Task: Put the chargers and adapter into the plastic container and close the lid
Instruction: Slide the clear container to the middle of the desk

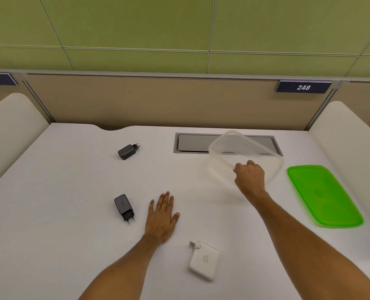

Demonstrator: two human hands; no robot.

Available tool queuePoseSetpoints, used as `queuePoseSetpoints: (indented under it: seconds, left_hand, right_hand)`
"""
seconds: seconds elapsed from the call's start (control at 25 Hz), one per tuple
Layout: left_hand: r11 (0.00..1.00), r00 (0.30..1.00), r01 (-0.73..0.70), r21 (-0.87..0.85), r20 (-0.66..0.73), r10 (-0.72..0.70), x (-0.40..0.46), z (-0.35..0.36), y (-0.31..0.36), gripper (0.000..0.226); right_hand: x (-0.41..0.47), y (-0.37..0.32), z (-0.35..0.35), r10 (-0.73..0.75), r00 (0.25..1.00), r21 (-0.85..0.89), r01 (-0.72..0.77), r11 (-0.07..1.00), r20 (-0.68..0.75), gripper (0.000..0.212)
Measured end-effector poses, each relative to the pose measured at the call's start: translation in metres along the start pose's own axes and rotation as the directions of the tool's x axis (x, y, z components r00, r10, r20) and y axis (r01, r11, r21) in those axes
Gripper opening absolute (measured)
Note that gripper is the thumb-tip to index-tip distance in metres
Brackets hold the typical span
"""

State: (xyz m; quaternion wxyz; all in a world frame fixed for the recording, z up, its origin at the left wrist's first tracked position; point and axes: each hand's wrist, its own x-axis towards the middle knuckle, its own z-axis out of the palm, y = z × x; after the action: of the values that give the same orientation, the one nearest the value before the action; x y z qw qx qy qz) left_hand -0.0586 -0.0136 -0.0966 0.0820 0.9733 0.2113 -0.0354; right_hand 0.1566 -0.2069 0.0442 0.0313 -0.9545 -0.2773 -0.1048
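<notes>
- Clear plastic container (227,148): empty, tilted with its far end raised above the white desk (71,213), over the grey cable hatch (190,144) at the desk's back edge. Gripped at its near rim.
- Right hand (250,175): fingers curled over the container's near rim, thumb side toward the camera, clasping it. Forearm runs in from the lower right.
- Left hand (161,215): flat, palm down on the desk, fingers extended and close together, thumb out to the right. Holds nothing. Lies between the near dark charger and the white adapter.
- Green lid (324,195): translucent, lying flat on the desk to the right of the container, apart from it.
- Dark charger, far (127,151): on its side at the desk's centre-left, two pins pointing up and right, well apart from the container.
- Dark charger, near (123,206): on the desk just left of the left hand, not touching it, pins pointing toward the camera.
- White adapter (204,260): square block with a logo on its top face, round-pin plug at its upper-left corner, near the desk's front edge.
- Number plate (303,87): dark, reading 248, on the beige partition behind the desk.
</notes>
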Motion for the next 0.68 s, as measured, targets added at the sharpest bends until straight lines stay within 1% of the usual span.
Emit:
queuePoseSetpoints:
  seconds: [0.08, 0.16, 0.36, 0.52, 0.68]
  left_hand:
    - [1.0, 1.0, -0.004, -0.001, -0.001, 0.004, 0.0, 0.0, 0.0, 0.064]
    - [1.0, 1.0, -0.004, -0.01, -0.007, 0.004, 0.0, 0.0, 0.0, 0.064]
    - [1.0, 1.0, 0.001, 0.001, -0.007, -0.001, -0.001, 0.0, 0.0, 0.064]
    - [1.0, 1.0, 0.003, -0.002, -0.009, -0.003, 0.0, 0.001, 0.0, 0.064]
    - [1.0, 1.0, 0.006, -0.003, -0.011, -0.006, 0.0, 0.001, -0.001, 0.064]
  right_hand:
    - [0.004, -0.007, 0.004, -0.108, 0.994, 0.016, 0.108, 0.994, -0.032, 0.006]
    - [0.008, -0.012, 0.008, -0.188, 0.982, 0.013, 0.189, 0.982, -0.028, 0.012]
    - [0.009, -0.018, 0.013, -0.334, 0.941, 0.01, 0.335, 0.942, -0.052, 0.025]
    - [0.007, -0.016, 0.017, -0.385, 0.921, 0.052, 0.388, 0.92, -0.052, 0.02]
    - [0.004, -0.01, 0.024, -0.395, 0.917, 0.079, 0.399, 0.914, -0.058, 0.02]
